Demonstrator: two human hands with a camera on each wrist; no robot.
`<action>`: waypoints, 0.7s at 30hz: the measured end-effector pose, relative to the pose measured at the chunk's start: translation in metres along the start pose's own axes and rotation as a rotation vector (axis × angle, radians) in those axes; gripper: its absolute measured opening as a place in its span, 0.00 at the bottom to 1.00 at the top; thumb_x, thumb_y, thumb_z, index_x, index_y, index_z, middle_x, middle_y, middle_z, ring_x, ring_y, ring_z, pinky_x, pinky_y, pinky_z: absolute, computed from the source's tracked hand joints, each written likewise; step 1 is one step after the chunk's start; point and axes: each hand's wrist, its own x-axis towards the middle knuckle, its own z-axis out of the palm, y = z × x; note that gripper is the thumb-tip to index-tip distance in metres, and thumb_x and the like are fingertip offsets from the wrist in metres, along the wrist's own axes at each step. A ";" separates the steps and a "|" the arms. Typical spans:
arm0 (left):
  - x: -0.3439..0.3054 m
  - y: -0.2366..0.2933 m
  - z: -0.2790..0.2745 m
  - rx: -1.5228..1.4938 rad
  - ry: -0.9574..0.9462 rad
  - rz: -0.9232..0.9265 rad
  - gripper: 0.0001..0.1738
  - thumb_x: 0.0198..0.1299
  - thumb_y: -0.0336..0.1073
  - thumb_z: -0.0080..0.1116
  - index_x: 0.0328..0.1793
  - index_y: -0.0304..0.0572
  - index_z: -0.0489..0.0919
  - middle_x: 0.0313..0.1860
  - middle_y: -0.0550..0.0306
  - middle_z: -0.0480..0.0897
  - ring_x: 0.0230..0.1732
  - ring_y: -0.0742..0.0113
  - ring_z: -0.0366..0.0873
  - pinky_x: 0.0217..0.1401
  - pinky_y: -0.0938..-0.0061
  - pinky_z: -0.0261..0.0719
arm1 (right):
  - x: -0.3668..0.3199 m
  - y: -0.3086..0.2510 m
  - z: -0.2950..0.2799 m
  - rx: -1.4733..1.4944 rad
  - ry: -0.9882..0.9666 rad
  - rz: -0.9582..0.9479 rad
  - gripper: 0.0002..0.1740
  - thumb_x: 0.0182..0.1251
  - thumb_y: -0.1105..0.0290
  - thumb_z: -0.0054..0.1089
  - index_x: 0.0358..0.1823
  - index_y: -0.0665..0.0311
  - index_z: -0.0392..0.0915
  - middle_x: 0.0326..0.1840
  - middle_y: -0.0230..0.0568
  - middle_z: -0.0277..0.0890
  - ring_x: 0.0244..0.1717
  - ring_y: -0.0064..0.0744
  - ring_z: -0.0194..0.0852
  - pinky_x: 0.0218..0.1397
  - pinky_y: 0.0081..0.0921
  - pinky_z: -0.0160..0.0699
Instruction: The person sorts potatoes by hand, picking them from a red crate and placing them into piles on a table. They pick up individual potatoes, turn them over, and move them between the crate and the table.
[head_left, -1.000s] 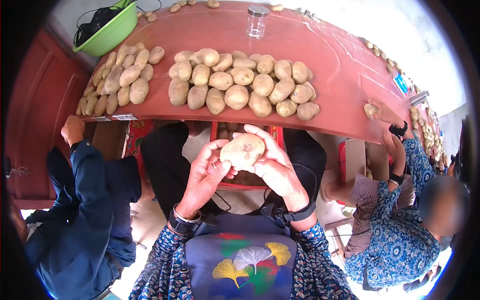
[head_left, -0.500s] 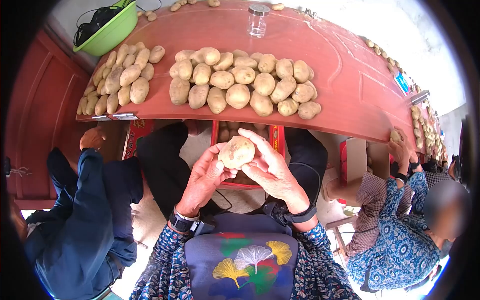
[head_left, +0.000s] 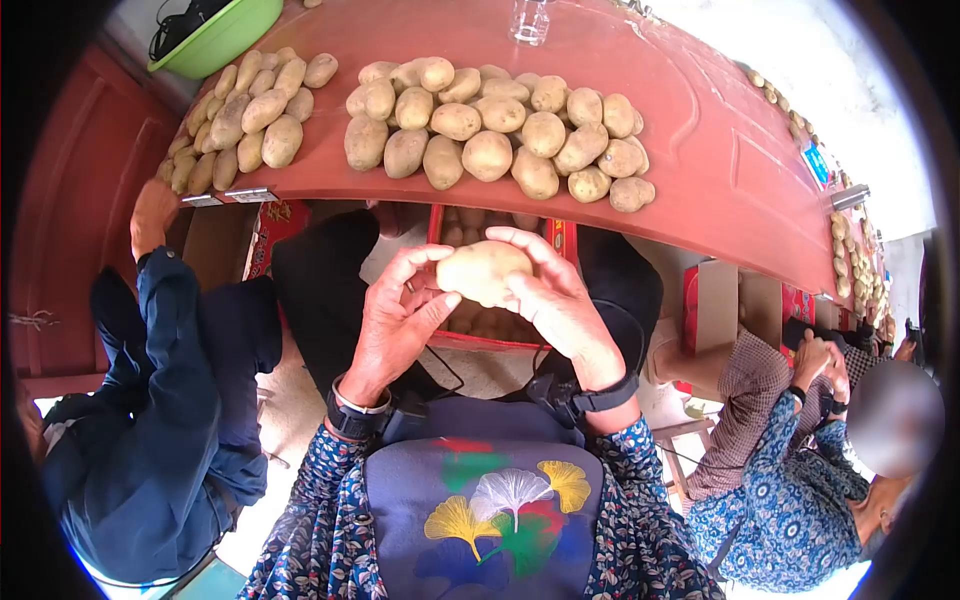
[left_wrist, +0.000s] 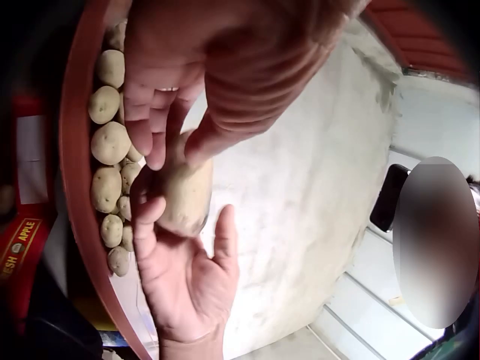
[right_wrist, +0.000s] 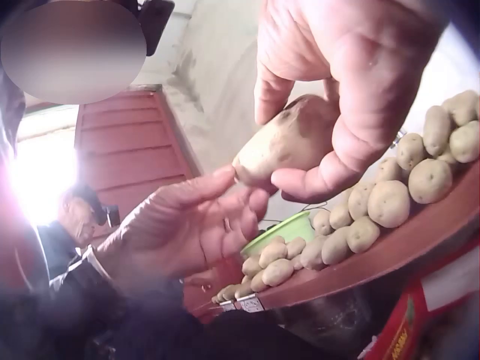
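A pale tan potato [head_left: 483,273] is held up between both hands, in front of the table edge and over an open red box. My left hand [head_left: 395,320] pinches one end between thumb and fingers. At the other end my right hand [head_left: 562,312] curls its fingers and thumb around it. The right wrist view shows darker patches on the potato [right_wrist: 289,142], under the right hand [right_wrist: 352,90]. In the left wrist view the potato [left_wrist: 187,191] is partly covered by the left hand's fingers.
On the red table [head_left: 700,190] lie a large group of potatoes [head_left: 487,155] and a smaller one [head_left: 265,110] to its left. A green basin [head_left: 225,40] and a glass jar [head_left: 530,22] stand farther back. The red box [head_left: 490,330] holds potatoes. People sit on both sides.
Both hands have turned the potato, from a rounder end-on look to lying lengthwise across. The head view has shifted, moving the table upward. The person at right has drawn their hands back from the table.
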 end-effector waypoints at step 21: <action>0.014 -0.045 -0.161 1.251 0.385 0.209 0.12 0.55 0.29 0.53 0.45 0.36 0.77 0.51 0.47 0.78 0.56 0.49 0.71 0.62 0.62 0.64 | 0.007 0.057 -0.057 -0.717 0.276 -0.037 0.14 0.62 0.71 0.59 0.48 0.66 0.73 0.46 0.40 0.76 0.47 0.28 0.75 0.46 0.24 0.74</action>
